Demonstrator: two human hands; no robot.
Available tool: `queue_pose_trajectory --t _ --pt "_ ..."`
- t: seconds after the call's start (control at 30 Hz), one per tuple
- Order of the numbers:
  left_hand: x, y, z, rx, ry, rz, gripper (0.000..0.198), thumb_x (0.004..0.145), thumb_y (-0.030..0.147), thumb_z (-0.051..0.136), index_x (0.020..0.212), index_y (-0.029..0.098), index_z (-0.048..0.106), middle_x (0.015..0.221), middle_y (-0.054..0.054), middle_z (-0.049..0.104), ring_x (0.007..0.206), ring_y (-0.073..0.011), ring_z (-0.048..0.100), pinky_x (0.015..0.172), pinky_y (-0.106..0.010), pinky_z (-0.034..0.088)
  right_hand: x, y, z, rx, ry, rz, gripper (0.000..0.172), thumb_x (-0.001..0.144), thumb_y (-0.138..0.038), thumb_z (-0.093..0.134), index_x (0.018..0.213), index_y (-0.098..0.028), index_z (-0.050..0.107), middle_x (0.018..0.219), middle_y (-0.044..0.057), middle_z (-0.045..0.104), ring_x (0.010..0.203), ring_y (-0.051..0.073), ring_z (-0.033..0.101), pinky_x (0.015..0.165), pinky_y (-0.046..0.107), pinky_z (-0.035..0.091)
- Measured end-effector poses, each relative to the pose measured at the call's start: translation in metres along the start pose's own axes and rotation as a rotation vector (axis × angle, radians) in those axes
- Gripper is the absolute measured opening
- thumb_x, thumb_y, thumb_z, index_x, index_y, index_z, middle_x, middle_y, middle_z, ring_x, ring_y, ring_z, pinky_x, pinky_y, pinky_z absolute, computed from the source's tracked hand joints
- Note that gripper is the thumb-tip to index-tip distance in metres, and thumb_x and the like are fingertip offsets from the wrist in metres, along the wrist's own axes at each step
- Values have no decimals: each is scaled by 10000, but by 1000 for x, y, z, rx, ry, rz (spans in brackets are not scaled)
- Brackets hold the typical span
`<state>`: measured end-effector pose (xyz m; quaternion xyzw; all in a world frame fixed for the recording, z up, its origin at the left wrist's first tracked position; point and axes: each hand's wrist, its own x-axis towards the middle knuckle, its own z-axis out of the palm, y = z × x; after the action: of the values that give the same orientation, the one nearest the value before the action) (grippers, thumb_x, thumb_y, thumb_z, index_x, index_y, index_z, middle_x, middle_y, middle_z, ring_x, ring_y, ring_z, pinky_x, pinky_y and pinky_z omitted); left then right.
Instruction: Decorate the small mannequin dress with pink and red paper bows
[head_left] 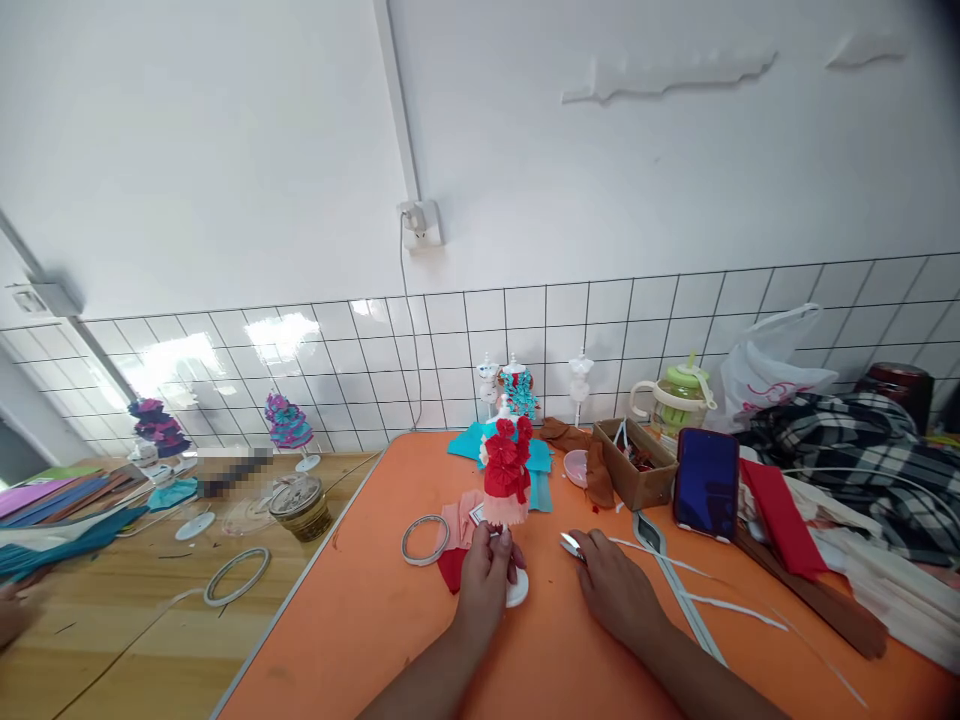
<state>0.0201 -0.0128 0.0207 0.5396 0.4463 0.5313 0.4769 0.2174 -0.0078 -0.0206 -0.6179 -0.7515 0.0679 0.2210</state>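
The dressed form (pixel 506 485) stands upright over the table (pixel 337 630), left hand (pixel 486 572) closed round its stand (pixel 518 590), right hand (pixel 613 583) apart, holding snips (pixel 571 545); red flowers (pixel 504 452) and pink hem (pixel 505 510) appear on, but what work remains I cannot tell from here.

A red and pink dress (pixel 506 472) and a bright orange counter (pixel 337 630)
The dress is red up top and pale pink at the bottom; the cloth (pixel 466 443) behind it is bright blue. The wall tiles (pixel 525 335) are white with thin black lines. The checked cloth (pixel 855 430) is black and white, the cup lid (pixel 684 376) light green, the box (pixel 646 488) brown.
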Motion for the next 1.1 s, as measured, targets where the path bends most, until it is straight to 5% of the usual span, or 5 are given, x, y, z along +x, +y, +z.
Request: queue_pose_trajectory --t 0.27,0.53,0.8,0.93,1.1 --pt "0 -18 1 -131 -151 -96 330 789 496 554 799 187 437 568 30 596 398 -81 473 444 -193 307 -1 9 -7 -71 216 -73 393 810 -154 441 1187 -222 529 1137 101 568 1066 271 487 899 416 336" --pt "-8 -13 14 -69 -211 -59 259 827 427 530 776 173 523 635 2 611 597 -130 556 600 -235 417 -3 -9 -20 226 160 -161 216 837 -175 423 932 -229 610 887 50 617 847 196 545 745 327 400" --pt "0 -20 6 -68 -54 -133 296 750 463 600 749 182 508 623 13 592 574 -146 577 567 -248 444 4 -1 -14 397 276 9 172 855 -329 439 863 -200 553 875 69 598 835 210 546 731 350 430" --pt "2 -24 5 -9 -70 -140 309 751 476 592 781 182 503 632 16 592 508 -133 565 505 -240 436 27 -19 -51 681 356 7 732 768 -454 580 1378 -227 243 1377 144 376 1243 267 382 945 435 379" --pt "1 -22 7 59 -83 -91 312 759 489 575 785 186 504 637 17 593 510 -139 569 490 -239 437 58 -53 -89 1083 121 42 1048 688 -435 695 1433 -324 -35 1402 129 377 1317 247 311 1017 508 288"
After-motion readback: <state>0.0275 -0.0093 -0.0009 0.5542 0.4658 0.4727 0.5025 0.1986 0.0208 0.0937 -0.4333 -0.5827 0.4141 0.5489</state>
